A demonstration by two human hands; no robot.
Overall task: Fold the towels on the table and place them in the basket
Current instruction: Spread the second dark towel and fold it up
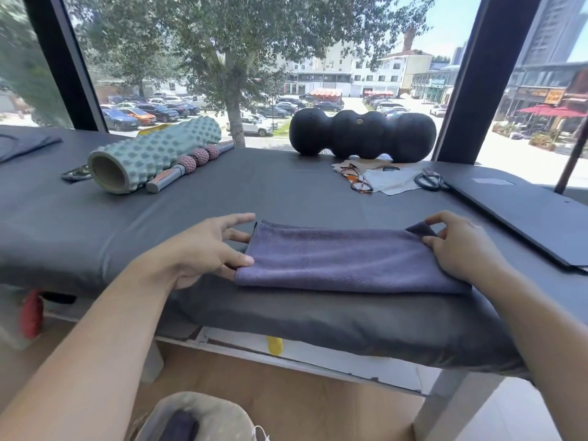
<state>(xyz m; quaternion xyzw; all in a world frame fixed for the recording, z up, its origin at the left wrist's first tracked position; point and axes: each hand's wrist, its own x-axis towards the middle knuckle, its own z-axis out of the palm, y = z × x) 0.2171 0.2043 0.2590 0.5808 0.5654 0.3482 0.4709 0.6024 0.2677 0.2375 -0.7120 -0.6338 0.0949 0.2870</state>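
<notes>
Towel (346,259), purple-grey and already folded to a long strip, lies at lower centre on the near edge of the bench (95,230), its long axis running left to right. The basket (197,418) sits below at the bottom edge, dark cloth inside. Left hand (203,246) pinches the left end, thumb on top. Right hand (458,246) rests on the right end, fingers (436,221) pinching the raised far corner. Each hand is at its own end; a fold end to end looks likeliest. Farther back: foam roller (152,154), glasses (358,179), scissors (431,180).
</notes>
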